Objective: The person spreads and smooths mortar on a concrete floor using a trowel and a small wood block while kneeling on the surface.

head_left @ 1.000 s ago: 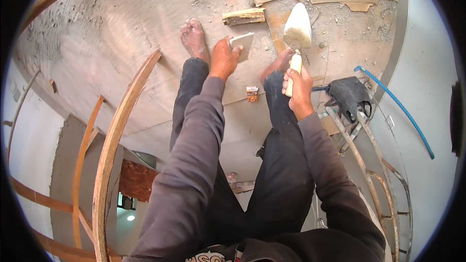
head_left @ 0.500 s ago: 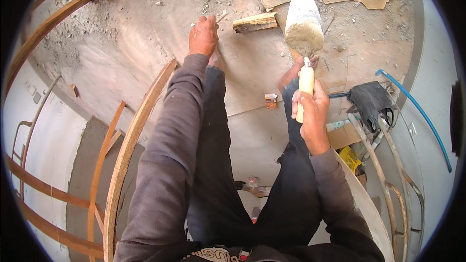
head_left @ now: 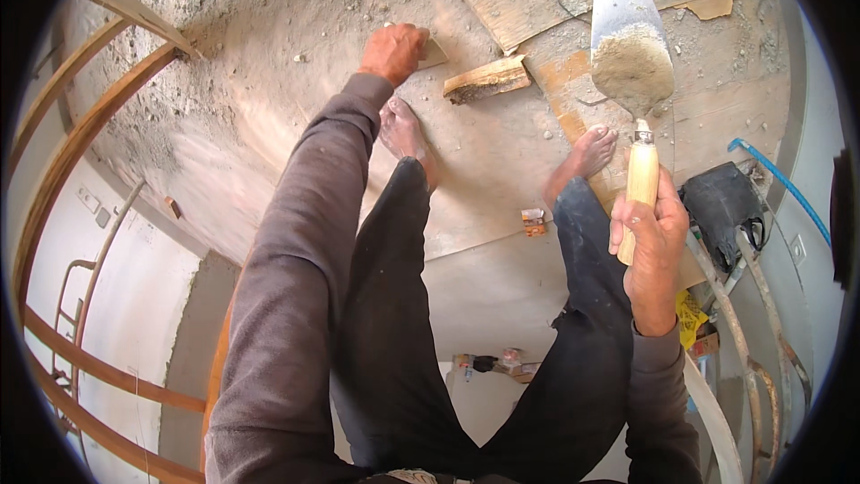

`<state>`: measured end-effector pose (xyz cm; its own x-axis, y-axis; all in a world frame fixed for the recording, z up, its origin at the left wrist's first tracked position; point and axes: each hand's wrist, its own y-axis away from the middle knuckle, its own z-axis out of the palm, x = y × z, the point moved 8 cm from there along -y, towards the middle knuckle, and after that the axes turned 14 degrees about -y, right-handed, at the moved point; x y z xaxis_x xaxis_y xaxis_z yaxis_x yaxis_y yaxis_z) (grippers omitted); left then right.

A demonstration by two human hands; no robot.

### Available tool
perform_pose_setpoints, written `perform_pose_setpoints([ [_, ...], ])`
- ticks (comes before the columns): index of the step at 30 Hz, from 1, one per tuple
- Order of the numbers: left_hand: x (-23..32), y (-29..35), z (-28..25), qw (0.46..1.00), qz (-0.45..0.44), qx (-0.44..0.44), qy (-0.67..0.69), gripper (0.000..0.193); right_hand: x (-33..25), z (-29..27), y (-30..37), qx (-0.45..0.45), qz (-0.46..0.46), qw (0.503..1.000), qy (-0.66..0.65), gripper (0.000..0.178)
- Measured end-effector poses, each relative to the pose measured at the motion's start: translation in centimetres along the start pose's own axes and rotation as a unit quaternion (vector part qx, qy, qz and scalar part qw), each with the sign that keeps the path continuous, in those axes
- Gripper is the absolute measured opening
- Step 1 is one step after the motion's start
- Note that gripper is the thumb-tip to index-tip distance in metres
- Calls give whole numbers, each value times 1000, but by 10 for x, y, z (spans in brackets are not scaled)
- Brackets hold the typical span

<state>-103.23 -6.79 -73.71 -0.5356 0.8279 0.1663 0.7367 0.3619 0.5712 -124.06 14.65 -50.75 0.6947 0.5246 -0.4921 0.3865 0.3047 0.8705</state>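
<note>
My right hand (head_left: 654, 237) is wrapped round the pale wooden handle of a pointed trowel (head_left: 618, 0). The blade points away from me, and a heap of grey-brown mortar (head_left: 634, 67) lies on its near half. Farther left, my left hand (head_left: 392, 52) is closed over a thin, flat, tan piece (head_left: 434, 55); its kind I cannot make out, since the fingers cover most of it. To the right of that hand a rough wood offcut (head_left: 486, 80) lies on the dusty boards (head_left: 484, 161).
Curved wooden bars (head_left: 116, 116) stand at my left. Rubble (head_left: 224, 0) is strewn at the far left. On the right are a black bag (head_left: 721, 206), a blue pipe (head_left: 788, 184) and wooden poles (head_left: 726, 305). A small orange-and-white box (head_left: 533, 222) lies between my legs.
My right hand has carried the loaded trowel to the right. My left hand has shifted slightly right and turned, and the flat tan piece now shows beside its fingers. The view has shifted too.
</note>
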Motion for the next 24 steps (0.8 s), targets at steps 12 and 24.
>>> perform_pose_setpoints([
  [12, -125, -49, -54, 971, -202, 80, -99, 33, 7, 7, 4, -11, 8, 1000, 20, 50],
  [24, 34, -17, -22, 999, 53, -4, -6, 10, 8, 7, 2, -28, 31, 997, 59, 49],
])
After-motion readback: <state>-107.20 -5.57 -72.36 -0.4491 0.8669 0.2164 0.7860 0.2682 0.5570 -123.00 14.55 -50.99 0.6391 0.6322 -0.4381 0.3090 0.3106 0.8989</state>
